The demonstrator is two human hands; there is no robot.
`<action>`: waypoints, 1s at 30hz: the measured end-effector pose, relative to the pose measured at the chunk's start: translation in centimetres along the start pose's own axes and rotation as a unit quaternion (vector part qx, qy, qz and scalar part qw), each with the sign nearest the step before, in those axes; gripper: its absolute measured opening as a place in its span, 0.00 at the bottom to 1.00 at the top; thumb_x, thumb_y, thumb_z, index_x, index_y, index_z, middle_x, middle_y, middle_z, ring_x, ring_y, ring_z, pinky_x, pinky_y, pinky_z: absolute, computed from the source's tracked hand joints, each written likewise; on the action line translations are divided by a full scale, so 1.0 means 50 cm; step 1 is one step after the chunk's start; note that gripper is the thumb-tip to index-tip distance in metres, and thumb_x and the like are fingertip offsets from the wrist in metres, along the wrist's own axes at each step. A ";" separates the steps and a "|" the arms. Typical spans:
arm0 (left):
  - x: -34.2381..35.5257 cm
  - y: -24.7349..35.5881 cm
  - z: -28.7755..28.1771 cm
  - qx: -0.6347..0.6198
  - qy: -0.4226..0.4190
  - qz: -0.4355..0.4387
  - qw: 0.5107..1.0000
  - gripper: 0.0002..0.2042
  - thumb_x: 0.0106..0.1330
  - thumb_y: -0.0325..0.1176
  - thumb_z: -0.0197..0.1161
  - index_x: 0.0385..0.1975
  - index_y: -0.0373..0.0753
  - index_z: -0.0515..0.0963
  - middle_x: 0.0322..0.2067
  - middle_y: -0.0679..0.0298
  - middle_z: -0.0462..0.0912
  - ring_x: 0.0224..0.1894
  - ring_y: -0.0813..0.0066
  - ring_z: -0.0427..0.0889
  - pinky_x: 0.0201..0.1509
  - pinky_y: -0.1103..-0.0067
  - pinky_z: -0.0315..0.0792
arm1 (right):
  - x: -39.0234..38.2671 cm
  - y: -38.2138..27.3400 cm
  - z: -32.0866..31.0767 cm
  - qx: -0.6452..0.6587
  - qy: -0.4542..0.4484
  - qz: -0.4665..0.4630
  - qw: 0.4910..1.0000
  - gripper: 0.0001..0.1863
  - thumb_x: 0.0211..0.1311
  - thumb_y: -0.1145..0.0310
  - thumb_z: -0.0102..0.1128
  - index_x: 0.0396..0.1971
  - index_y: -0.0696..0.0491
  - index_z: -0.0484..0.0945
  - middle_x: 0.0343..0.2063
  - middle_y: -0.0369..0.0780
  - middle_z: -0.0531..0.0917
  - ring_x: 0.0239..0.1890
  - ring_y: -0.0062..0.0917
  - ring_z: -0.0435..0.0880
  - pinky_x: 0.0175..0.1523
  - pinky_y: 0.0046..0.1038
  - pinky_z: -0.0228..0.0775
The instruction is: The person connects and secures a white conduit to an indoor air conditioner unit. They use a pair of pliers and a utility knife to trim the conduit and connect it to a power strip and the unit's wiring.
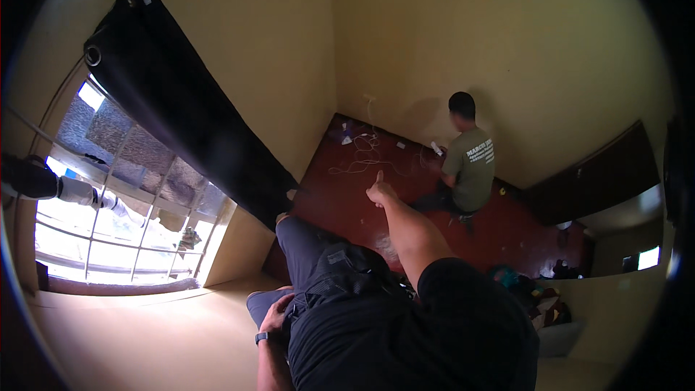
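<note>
My right hand (pixel 379 190) reaches out over the red floor (pixel 326 188) with its index finger stretched out and nothing held. Beyond the fingertip, loose white cable (pixel 362 152) lies on the floor near the corner. My left hand (pixel 276 310), with a watch on the wrist, is low by my hip against a black bag (pixel 329 275); its fingers are curled and partly hidden, so what they grip is unclear. Another person (pixel 467 166) in an olive T-shirt is down on the floor to the right, holding a small white object (pixel 436 148) toward the wall.
A long black curtain (pixel 181 101) hangs beside the barred window (pixel 123 224) on the left, above a pale ledge (pixel 137 326). Walls (pixel 405 29) meet at the back corner. A dark curved-looking panel (pixel 594 174) is on the right, with a pile of clothes (pixel 539 304) below.
</note>
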State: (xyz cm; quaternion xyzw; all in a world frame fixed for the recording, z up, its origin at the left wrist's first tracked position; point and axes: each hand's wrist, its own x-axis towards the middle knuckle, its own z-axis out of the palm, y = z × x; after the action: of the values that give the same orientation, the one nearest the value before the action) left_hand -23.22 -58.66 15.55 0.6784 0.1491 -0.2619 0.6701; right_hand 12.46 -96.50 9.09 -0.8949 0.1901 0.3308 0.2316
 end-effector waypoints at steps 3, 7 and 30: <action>-0.008 0.010 0.003 -0.028 0.012 -0.023 0.999 0.23 0.66 0.30 0.68 0.61 0.32 0.76 0.56 0.61 0.83 0.60 0.72 0.79 0.68 0.75 0.68 | -0.014 -0.005 -0.020 0.008 0.001 -0.005 1.000 0.49 0.72 0.55 0.50 0.78 0.50 0.26 0.33 0.44 0.88 0.28 0.30 0.87 0.39 0.33 0.82; -0.003 -0.010 0.010 -0.005 0.040 0.010 0.999 0.23 0.66 0.30 0.68 0.61 0.32 0.76 0.56 0.60 0.83 0.60 0.71 0.79 0.67 0.75 0.69 | -0.026 0.001 -0.023 0.009 -0.014 0.000 1.000 0.49 0.70 0.57 0.49 0.78 0.51 0.26 0.34 0.43 0.89 0.32 0.30 0.89 0.43 0.36 0.81; -0.257 0.721 0.283 -0.315 -0.233 0.574 0.719 0.23 0.78 0.54 0.47 0.44 0.41 0.80 0.43 0.47 0.77 0.43 0.52 0.79 0.46 0.61 0.74 | 0.027 -0.073 -0.103 -0.021 0.053 -0.051 0.997 0.49 0.68 0.59 0.54 0.79 0.43 0.31 0.32 0.48 0.87 0.23 0.31 0.86 0.30 0.32 0.81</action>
State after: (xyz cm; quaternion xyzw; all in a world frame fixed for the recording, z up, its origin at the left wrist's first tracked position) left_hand -15.96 -72.77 53.15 0.3010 -0.3559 0.0848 0.8807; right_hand 17.83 -96.54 12.69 -0.9243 0.1486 0.2750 0.2188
